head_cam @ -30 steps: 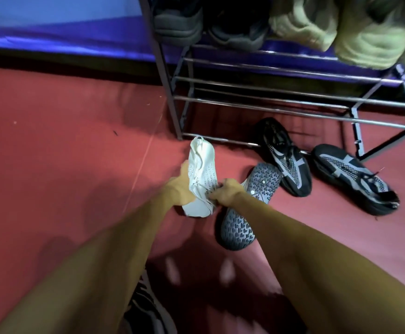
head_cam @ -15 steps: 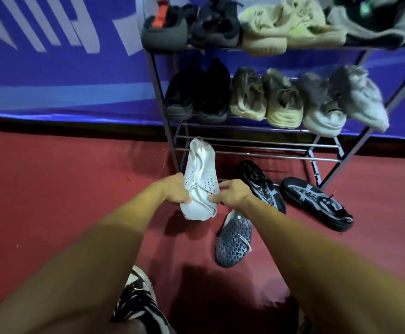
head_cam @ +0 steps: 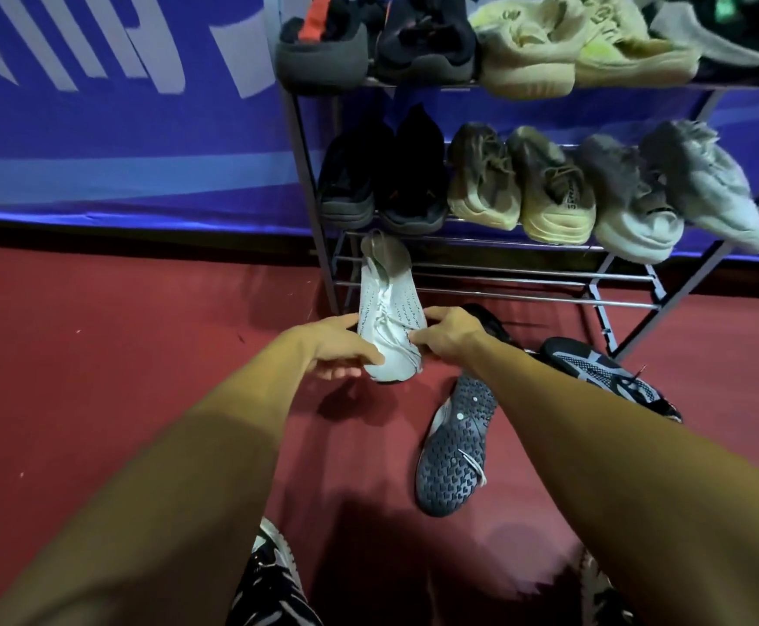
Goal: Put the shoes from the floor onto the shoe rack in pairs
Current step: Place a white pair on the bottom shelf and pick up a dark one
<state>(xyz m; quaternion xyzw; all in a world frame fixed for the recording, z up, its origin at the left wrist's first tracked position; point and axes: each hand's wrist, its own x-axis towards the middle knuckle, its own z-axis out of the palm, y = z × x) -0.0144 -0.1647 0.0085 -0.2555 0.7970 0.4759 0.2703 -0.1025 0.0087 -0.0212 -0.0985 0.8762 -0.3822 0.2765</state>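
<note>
My left hand (head_cam: 337,345) and right hand (head_cam: 447,334) both grip the white shoe (head_cam: 388,327) by its sides, heel toward the shoe rack's (head_cam: 458,277) lowest rails. My right forearm crosses a sole-up shoe (head_cam: 456,449) on the floor. My wrist hides most of one black shoe (head_cam: 486,316).

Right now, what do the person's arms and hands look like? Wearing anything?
Left arm and right arm are bare as far as the picture shows: no sleeves, watch or bracelets. Left hand and right hand have no gloves or visible rings.
</note>
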